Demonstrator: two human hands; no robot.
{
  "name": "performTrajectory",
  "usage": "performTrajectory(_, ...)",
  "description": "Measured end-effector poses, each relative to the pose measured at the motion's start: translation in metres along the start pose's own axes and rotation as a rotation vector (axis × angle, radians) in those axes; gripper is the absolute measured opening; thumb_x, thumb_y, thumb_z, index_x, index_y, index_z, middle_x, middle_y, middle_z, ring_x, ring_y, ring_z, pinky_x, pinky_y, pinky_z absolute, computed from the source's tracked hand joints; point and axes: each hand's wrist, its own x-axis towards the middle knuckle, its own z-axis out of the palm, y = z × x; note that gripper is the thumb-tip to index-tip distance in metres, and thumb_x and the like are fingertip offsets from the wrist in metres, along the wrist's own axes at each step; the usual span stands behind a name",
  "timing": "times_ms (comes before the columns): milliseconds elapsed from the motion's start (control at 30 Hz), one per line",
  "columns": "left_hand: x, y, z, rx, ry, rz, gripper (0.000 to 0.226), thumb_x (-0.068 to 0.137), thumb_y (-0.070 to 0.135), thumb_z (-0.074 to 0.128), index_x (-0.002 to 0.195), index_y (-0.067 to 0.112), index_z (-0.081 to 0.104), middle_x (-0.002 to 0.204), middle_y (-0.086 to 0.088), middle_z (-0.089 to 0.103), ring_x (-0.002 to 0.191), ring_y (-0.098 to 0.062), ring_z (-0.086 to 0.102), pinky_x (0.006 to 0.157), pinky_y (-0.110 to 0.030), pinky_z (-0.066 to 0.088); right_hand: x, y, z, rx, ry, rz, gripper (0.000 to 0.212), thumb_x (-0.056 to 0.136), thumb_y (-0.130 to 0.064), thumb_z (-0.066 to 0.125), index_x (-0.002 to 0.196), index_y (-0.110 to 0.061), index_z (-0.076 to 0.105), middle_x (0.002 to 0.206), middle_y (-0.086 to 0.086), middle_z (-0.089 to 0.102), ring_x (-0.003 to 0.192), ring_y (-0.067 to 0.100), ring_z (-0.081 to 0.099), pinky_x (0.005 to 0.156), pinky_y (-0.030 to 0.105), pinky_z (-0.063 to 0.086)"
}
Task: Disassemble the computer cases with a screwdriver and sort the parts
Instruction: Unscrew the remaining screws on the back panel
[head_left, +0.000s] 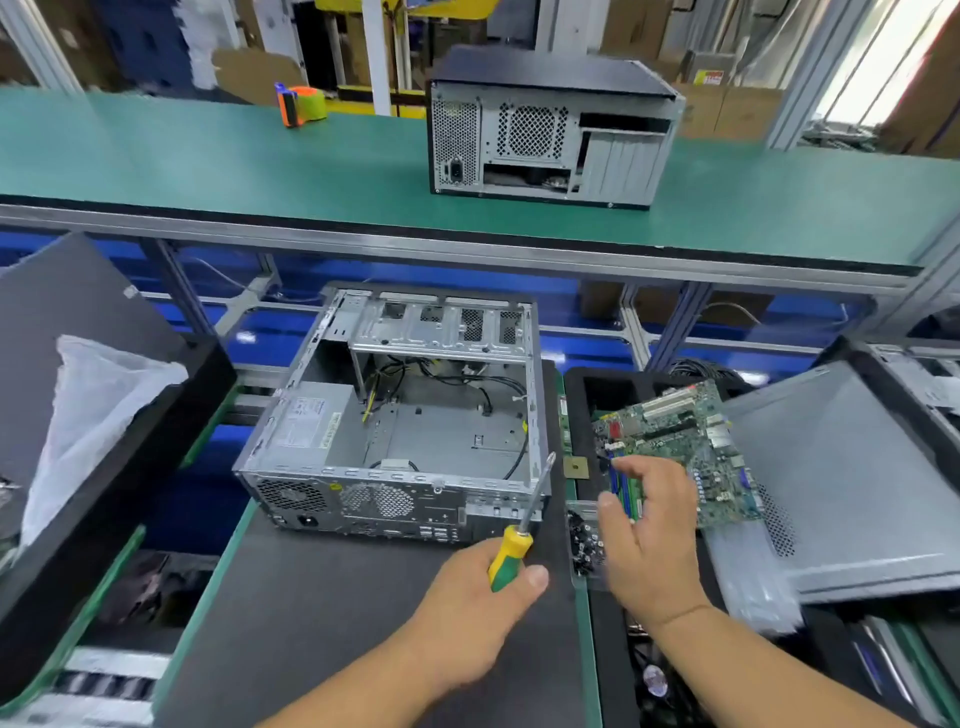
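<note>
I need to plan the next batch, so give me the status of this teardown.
Done: the near case lies open with its board bay bare. In hand: the right hand holds the motherboard over the bin to the right; the left hand grips the screwdriver. Left: the power supply and cables remain inside, and the second case on the shelf looks untouched.

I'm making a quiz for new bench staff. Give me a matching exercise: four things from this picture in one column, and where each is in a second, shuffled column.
Things
1. screwdriver
2. circuit board
3. closed computer case
4. tape dispenser

Places
A. on the green shelf, to the left
B. in the left hand
C. on the green shelf, right of centre
D. at the fingers of the right hand, right of the open case

Pairs: 1-B, 2-D, 3-C, 4-A
</note>
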Motion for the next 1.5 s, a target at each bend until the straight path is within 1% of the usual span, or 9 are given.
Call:
performTrajectory(133, 0.004, 0.035, -0.027, -0.11, 0.048, 0.082, 0.035, 0.081, 0.06, 0.059, 0.079, 0.025, 0.052, 0.065, 0.01, 0.047, 0.062, -0.014, 0.045, 0.062, -0.033, 0.041, 0.008, -0.072, 0.011, 0.272, -0.037, -0.073, 0.029, 0.092, -0.041, 0.053, 0.115, -0.025, 0.052, 0.106, -0.004, 0.053, 0.101, 0.02, 0.054, 0.087, 0.029, 0.043)
performTrajectory(267, 0.003, 0.061, -0.059, -0.199, 0.023, 0.118, 0.032, 0.083, 0.043, 0.054, 0.106, 0.025, 0.067, 0.074, 0.004, 0.056, 0.069, -0.019, 0.044, 0.064, -0.04, 0.035, 0.021, -0.144, 0.036, 0.537, -0.389, 0.244, 0.039, 0.091, -0.063, 0.054, 0.108, -0.028, 0.061, 0.086, -0.007, 0.064, 0.078, 0.01, 0.058, 0.069, 0.021, 0.049)
performTrajectory(367, 0.0, 0.064, -0.084, -0.165, 0.047, 0.128, 0.029, 0.085, 0.037, 0.048, 0.104, 0.024, 0.066, 0.086, 0.001, 0.069, 0.076, -0.024, 0.059, 0.071, -0.046, 0.048, 0.028, -0.17, 0.055, 0.553, -0.476, 0.4, 0.033, 0.103, -0.05, 0.051, 0.096, -0.026, 0.073, 0.086, -0.004, 0.073, 0.08, 0.009, 0.065, 0.075, 0.027, 0.053)
performTrajectory(500, -0.009, 0.049, -0.107, -0.061, 0.084, 0.138, 0.033, 0.091, 0.047, 0.044, 0.118, 0.041, 0.064, 0.109, 0.011, 0.074, 0.108, -0.016, 0.067, 0.099, -0.048, 0.052, 0.026, -0.179, 0.074, 0.426, -0.482, 0.253, 0.03, 0.107, -0.041, 0.049, 0.084, -0.026, 0.062, 0.074, -0.01, 0.062, 0.072, 0.009, 0.055, 0.072, 0.039, 0.048)
performTrajectory(733, -0.029, -0.033, -0.14, 0.376, 0.071, -0.106, 0.02, 0.084, 0.037, 0.041, 0.09, 0.026, 0.056, 0.087, 0.006, 0.064, 0.085, -0.018, 0.059, 0.081, -0.04, 0.052, -0.019, -0.137, 0.102, -0.262, -0.82, -0.232, 0.039, 0.094, -0.07, 0.038, 0.083, -0.033, 0.034, 0.074, -0.011, 0.047, 0.072, 0.015, 0.044, 0.062, 0.039, 0.036)
performTrajectory(967, -0.033, -0.089, -0.155, 0.532, 0.124, -0.346, 0.021, 0.092, 0.026, 0.04, 0.084, 0.016, 0.057, 0.083, 0.002, 0.066, 0.083, -0.021, 0.064, 0.074, -0.037, 0.051, -0.059, -0.07, 0.119, -0.815, -1.106, -0.22, 0.044, 0.091, -0.066, 0.053, 0.113, -0.028, 0.053, 0.117, 0.003, 0.063, 0.112, 0.029, 0.055, 0.087, 0.038, 0.044)
performTrajectory(1200, -0.022, -0.068, -0.15, -0.283, 0.509, -0.455, 0.021, 0.101, 0.035, 0.054, 0.101, 0.018, 0.066, 0.095, -0.01, 0.07, 0.073, -0.018, 0.065, 0.067, -0.037, 0.054, -0.053, -0.073, 0.115, -0.749, -1.15, -0.203, 0.054, 0.082, -0.071, 0.06, 0.117, -0.033, 0.049, 0.118, -0.003, 0.053, 0.114, 0.024, 0.051, 0.091, 0.04, 0.043)
performTrajectory(1367, -0.004, -0.032, -0.164, -0.94, 0.664, -0.507, 0.079, 0.09, 0.069, 0.062, 0.147, 0.017, 0.047, 0.14, -0.016, 0.056, 0.115, -0.032, 0.063, 0.094, -0.047, 0.056, 0.004, -0.149, 0.119, -0.136, -0.768, -0.338, 0.017, 0.091, -0.055, 0.052, 0.095, -0.039, 0.055, 0.083, -0.022, 0.054, 0.082, 0.0, 0.052, 0.071, 0.024, 0.045)
performTrajectory(1500, 0.02, 0.001, -0.178, -1.012, 0.734, -0.56, 0.086, 0.088, 0.062, 0.072, 0.155, 0.018, 0.04, 0.157, -0.016, 0.042, 0.135, -0.037, 0.051, 0.11, -0.049, 0.047, 0.081, -0.191, 0.164, 0.134, -0.626, -0.013, 0.021, 0.093, -0.043, 0.059, 0.113, -0.039, 0.056, 0.1, -0.015, 0.06, 0.086, 0.003, 0.059, 0.075, 0.025, 0.049)
